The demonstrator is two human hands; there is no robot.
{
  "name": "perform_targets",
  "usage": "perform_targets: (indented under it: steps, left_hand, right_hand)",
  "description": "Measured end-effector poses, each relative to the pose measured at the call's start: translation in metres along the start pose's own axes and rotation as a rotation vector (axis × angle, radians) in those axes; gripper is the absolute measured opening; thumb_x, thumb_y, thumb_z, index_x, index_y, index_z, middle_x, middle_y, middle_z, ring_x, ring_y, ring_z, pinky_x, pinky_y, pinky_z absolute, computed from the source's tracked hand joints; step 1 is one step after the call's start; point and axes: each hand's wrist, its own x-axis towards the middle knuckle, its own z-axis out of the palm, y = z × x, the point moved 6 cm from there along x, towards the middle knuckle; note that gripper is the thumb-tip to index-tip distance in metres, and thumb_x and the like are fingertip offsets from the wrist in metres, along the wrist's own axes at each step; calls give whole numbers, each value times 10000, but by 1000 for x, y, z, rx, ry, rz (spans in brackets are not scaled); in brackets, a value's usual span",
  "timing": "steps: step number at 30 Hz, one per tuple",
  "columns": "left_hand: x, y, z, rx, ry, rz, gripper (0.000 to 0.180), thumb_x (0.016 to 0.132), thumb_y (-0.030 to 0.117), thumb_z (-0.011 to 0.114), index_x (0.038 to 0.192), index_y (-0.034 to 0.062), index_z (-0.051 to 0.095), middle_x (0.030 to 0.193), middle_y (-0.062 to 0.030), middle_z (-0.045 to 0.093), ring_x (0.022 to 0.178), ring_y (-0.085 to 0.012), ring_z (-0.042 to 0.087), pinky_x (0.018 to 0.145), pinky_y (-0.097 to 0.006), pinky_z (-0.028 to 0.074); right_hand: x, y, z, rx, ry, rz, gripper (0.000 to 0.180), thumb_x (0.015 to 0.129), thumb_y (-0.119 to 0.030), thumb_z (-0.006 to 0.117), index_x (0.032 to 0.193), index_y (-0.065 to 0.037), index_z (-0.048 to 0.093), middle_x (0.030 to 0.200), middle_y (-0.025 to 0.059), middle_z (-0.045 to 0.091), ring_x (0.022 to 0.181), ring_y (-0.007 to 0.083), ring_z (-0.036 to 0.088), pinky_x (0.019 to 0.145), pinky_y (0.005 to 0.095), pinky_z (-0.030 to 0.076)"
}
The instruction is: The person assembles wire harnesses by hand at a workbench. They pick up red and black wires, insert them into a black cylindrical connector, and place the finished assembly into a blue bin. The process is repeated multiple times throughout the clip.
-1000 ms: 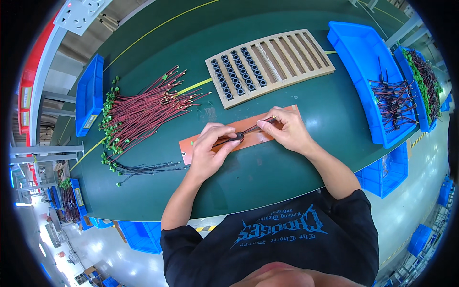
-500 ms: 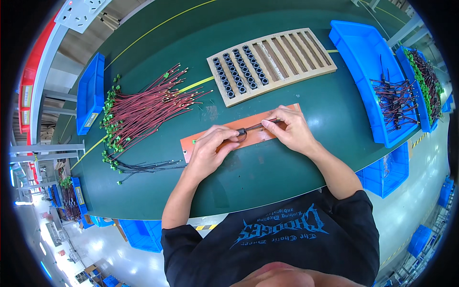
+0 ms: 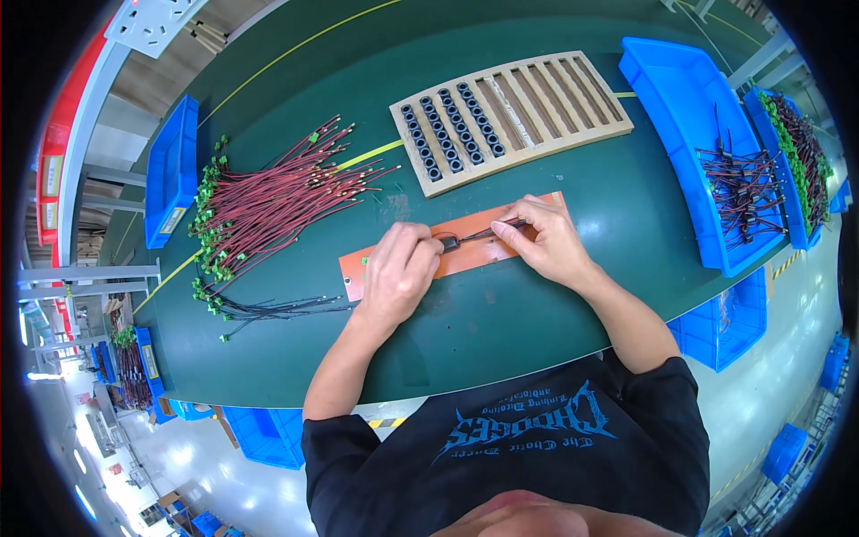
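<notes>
My left hand point(image 3: 403, 270) is closed, knuckles up, over the left part of an orange board point(image 3: 474, 261), its fingertips pinching a thin wire at a black ferrite core point(image 3: 450, 242). A small loop of the wire stands out beside the core. From the core, dark wires point(image 3: 479, 235) run right to my right hand point(image 3: 544, 243), whose thumb and fingers are pinched on them. The wire ends lie partly hidden under those fingers. Beyond the board, a wooden rack point(image 3: 555, 134) holds rows of black ferrite rings point(image 3: 429, 137) in its left slots.
Red wires with green connectors point(image 3: 268, 197) lie spread at the left, black wires point(image 3: 277, 311) below them. A blue bin point(image 3: 172, 174) stands at the far left. At the right, a large blue tray point(image 3: 671, 89) holds wired cores point(image 3: 741, 183), beside another bin of wires point(image 3: 796, 161).
My left hand has rolled over the wire, its knuckles now higher, and a wire loop shows at the core. The right hand keeps its place, still pinching the wires.
</notes>
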Motion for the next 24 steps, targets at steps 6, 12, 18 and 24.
perform_targets:
  steps: [6, 12, 18, 24]
  left_hand:
    - [-3, 21, -2, 261, 7, 172, 235, 707, -58, 736, 919, -12, 644, 969, -128, 683, 904, -303, 694, 748, -386, 585]
    - [-3, 10, 2, 52, -31, 78, 213, 735, -55, 759, 905, -16, 637, 1067, -156, 703, 959, -326, 709, 816, -396, 607]
    - [-9, -2, 13, -259, -80, -199, 228, 750, -41, 821, 869, 6, 632, 1096, -161, 691, 968, -324, 706, 800, -383, 611]
    - [1, -6, 10, -206, -99, -156, 201, 825, 12, 815, 886, 9, 623, 1050, -126, 677, 946, -284, 714, 762, -385, 601]
  right_hand:
    - [-2, 0, 1, -5, -6, -5, 169, 940, -141, 749, 864, 4, 706, 774, 99, 693, 753, 217, 646, 684, 357, 518]
    - [-6, -5, -2, -129, 10, -144, 181, 921, -156, 753, 807, -34, 684, 746, 83, 680, 708, 237, 613, 763, 393, 470]
    - [-5, -11, -4, -364, 1, -228, 138, 896, -138, 756, 826, -46, 681, 823, 69, 701, 791, 253, 609, 858, 409, 433]
    - [-4, -11, -4, -396, -47, -201, 123, 892, -132, 755, 829, -54, 684, 859, 59, 702, 834, 240, 605, 868, 407, 420]
